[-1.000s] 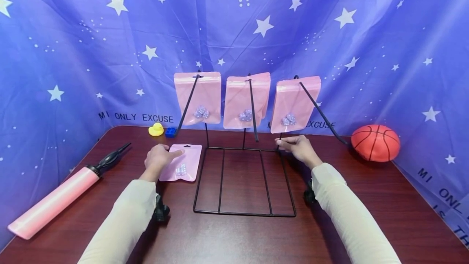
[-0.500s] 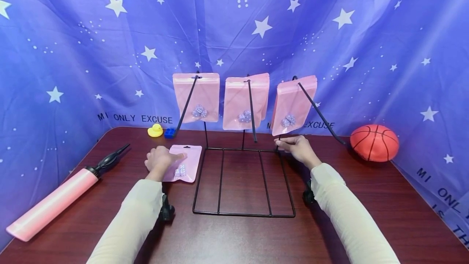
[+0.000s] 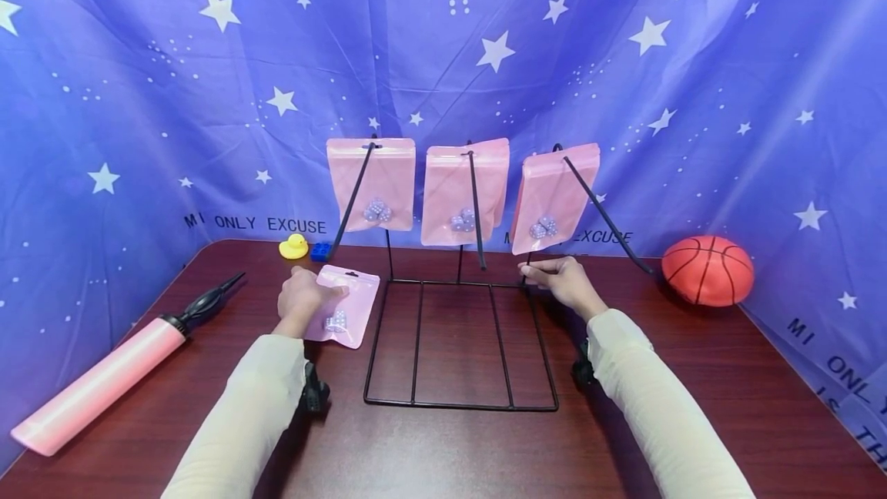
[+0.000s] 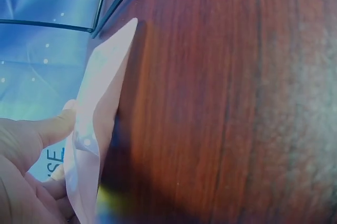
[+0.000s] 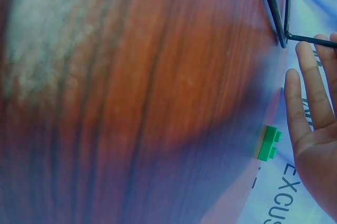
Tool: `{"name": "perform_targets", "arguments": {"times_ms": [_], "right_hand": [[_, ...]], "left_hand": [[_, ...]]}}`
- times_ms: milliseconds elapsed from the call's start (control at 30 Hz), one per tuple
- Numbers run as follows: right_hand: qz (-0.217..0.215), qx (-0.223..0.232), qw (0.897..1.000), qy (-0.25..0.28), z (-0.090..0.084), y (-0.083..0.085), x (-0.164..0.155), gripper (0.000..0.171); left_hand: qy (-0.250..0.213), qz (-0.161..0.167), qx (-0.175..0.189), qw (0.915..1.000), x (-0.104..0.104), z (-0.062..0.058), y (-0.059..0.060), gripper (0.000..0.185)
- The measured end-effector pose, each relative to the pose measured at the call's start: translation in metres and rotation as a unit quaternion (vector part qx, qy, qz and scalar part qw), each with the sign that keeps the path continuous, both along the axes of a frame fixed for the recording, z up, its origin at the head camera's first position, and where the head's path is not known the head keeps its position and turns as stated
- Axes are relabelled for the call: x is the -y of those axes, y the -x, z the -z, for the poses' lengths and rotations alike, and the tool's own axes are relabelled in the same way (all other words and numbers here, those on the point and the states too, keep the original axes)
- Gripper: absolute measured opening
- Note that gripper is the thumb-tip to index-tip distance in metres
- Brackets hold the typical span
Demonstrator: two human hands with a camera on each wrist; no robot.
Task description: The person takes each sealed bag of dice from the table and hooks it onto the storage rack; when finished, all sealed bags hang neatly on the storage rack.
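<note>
My left hand (image 3: 299, 300) pinches a flat pink zip bag (image 3: 349, 306) by its left edge, thumb on top and fingers beneath. Lavender dice (image 3: 336, 321) show through its front, and a hang hole is near its top. In the left wrist view the bag (image 4: 102, 92) stands tilted, apart from most of the table. A black wire display rack (image 3: 460, 406) stands in the middle. My right hand (image 3: 568, 282) pinches its right rear post; in the right wrist view the other fingers (image 5: 315, 90) are straight, while thumb and forefinger are out of frame.
Similar pink bags hang on the rack's left (image 3: 388, 175), middle (image 3: 446, 191) and right (image 3: 561, 191) prongs. Around lie a pink hand pump (image 3: 111, 380), yellow rubber duck (image 3: 294, 246), blue toy brick (image 3: 321, 251), green toy brick (image 5: 269, 143) and a red toy basketball (image 3: 707, 269).
The lower pink bag has turned slightly and tilted off the table in my left hand. My right hand stays at the rack post, and the bag hanging on the right has swung a little.
</note>
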State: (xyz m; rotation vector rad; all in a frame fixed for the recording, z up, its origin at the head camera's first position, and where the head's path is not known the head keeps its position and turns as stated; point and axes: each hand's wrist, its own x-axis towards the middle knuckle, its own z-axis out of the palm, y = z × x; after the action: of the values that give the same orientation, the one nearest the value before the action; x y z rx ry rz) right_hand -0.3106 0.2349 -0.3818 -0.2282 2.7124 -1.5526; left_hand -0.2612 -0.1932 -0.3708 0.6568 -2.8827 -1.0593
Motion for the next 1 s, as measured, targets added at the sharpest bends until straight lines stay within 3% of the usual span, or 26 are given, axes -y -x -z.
{"name": "perform_targets", "arguments": {"times_ms": [433,633,733,900,1000], "right_hand": [[-0.002,-0.008,1.0,-0.017,-0.001,-0.001,0.0,0.038],[-0.002,-0.012,1.0,-0.023,-0.003,-0.003,0.001,0.039],[-0.001,-0.015,1.0,-0.024,-0.003,-0.003,0.0,0.038],[0.002,-0.006,1.0,-0.021,-0.003,-0.003,0.0,0.038],[-0.001,-0.007,1.0,-0.025,-0.003,-0.002,0.0,0.038]], "left_hand": [[-0.082,0.021,0.003,0.9964,0.013,-0.007,-0.003,0.055],[-0.135,0.017,0.01,0.9906,0.022,-0.014,-0.007,0.054],[-0.164,0.023,-0.004,0.9861,0.029,-0.016,-0.011,0.056],[-0.181,0.074,-0.047,0.9796,0.043,-0.025,-0.027,0.053],[-0.202,0.119,-0.071,0.9696,0.05,-0.035,-0.04,0.051]]}}
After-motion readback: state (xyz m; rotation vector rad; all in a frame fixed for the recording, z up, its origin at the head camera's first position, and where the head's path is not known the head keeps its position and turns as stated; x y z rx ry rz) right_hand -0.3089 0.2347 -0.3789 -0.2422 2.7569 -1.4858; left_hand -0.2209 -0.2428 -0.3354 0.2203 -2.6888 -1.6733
